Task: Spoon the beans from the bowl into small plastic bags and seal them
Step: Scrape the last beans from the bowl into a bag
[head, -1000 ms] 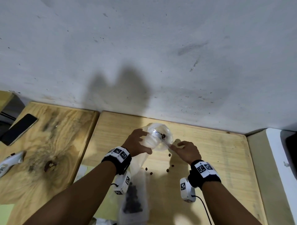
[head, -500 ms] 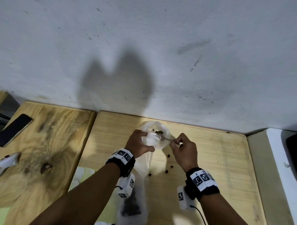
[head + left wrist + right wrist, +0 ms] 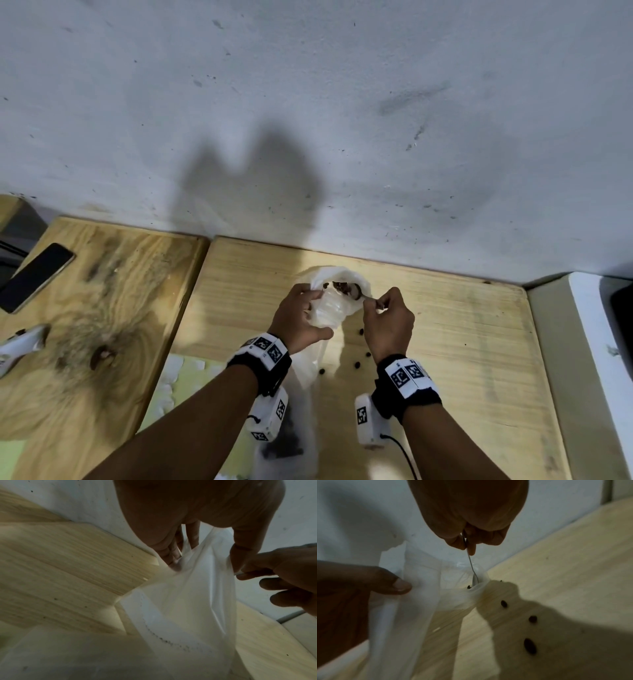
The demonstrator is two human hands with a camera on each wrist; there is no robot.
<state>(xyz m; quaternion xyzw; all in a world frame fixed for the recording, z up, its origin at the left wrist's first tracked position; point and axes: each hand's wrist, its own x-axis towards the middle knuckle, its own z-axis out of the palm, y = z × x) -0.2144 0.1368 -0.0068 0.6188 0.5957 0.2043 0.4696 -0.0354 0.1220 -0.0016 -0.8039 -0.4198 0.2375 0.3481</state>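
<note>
My left hand (image 3: 310, 313) grips the top of a thin translucent plastic bag (image 3: 330, 308) and holds it up above the table; fingers (image 3: 173, 555) and thumb pinch the film. My right hand (image 3: 380, 303) pinches the handle of a small metal spoon (image 3: 356, 294). The spoon's bowl carries dark beans (image 3: 342, 287) at the bag's mouth. In the right wrist view the spoon (image 3: 473, 573) dips into the bag (image 3: 419, 588) beside my left thumb. I cannot make out the bowl.
Loose beans (image 3: 361, 331) lie on the light wooden table (image 3: 462, 342) under my right hand. A bag holding beans (image 3: 284, 442) lies near the front edge. A phone (image 3: 34, 274) sits far left, a white appliance (image 3: 599, 342) at the right; the wall is close behind.
My right hand lifted and turned, bringing the spoon of beans up to the bag's mouth. My left hand raised the bag slightly and kept its hold.
</note>
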